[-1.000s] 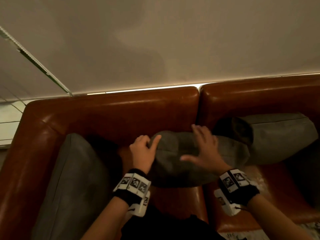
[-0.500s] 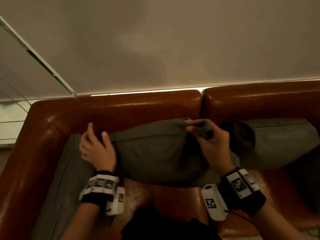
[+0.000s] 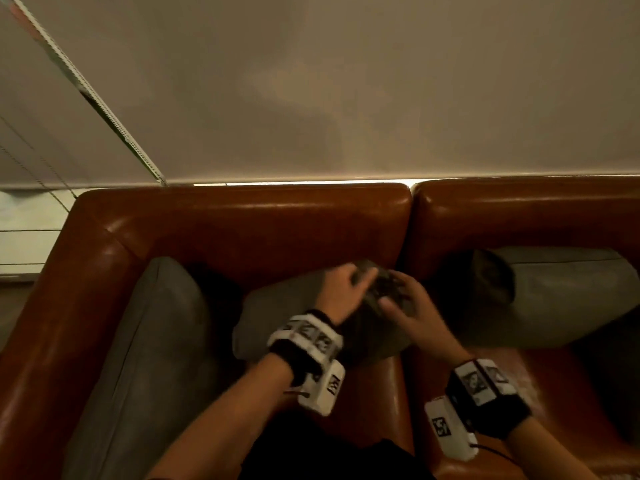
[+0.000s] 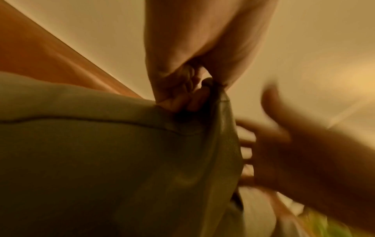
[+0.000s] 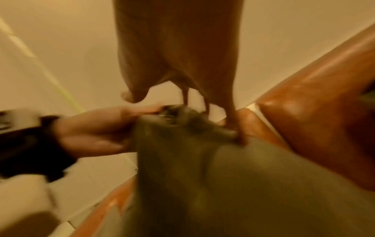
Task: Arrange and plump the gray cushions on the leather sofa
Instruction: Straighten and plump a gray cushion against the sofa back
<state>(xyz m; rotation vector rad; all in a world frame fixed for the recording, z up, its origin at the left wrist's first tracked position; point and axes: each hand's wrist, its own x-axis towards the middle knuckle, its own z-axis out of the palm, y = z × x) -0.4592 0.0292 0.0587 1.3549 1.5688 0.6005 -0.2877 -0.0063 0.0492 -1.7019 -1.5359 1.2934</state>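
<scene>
Against the sofa [image 3: 242,230] backrest, our left hand [image 3: 341,292] pinches the middle cushion [image 3: 277,317] corner; right hand [image 3: 412,313] spread alongside; plumping remains unfinished.

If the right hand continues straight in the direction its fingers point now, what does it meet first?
The right hand already touches the middle gray cushion, near the corner the left hand grips. Beyond it, probably the sofa backrest; depth is unclear.

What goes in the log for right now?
left hand: grips middle gray cushion corner | right hand: fingers on same corner | leather sofa: two more cushions
</scene>
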